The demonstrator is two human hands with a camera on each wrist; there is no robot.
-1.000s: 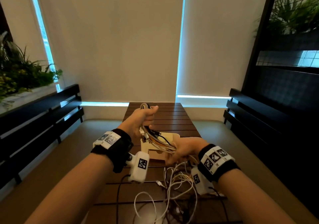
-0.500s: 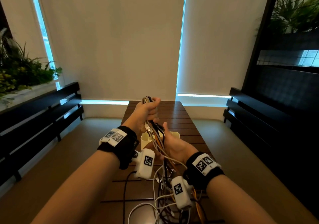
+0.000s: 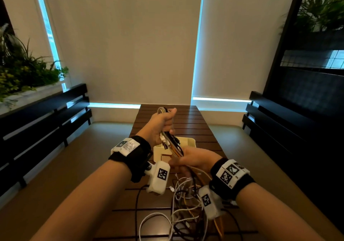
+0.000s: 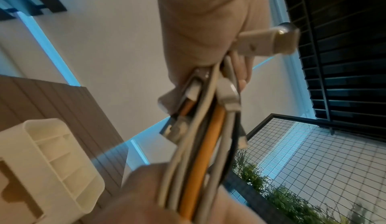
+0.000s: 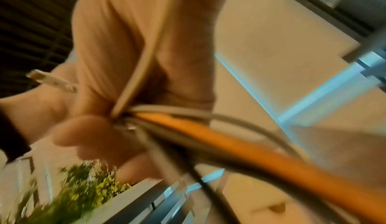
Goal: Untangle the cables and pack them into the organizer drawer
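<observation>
My left hand is raised above the table and grips the top of a bundle of cables, white, black and orange. Looped ends stick out above its fist. In the left wrist view the cable bundle runs down from the left hand, with several plugs hanging at the fist. My right hand holds the same bundle lower down, fingers wrapped round it. In the blurred right wrist view the orange cable leaves the right hand. The cream organizer drawer stands on the table behind the hands.
A tangled heap of loose cables lies on the brown slatted table near me. Dark slatted benches run along both sides. Plants stand at the left, and a wire grid panel at the right.
My right hand has turned from palm up to knuckles up and closed round the bundle a little lower. The left hand stays raised with its grip.
</observation>
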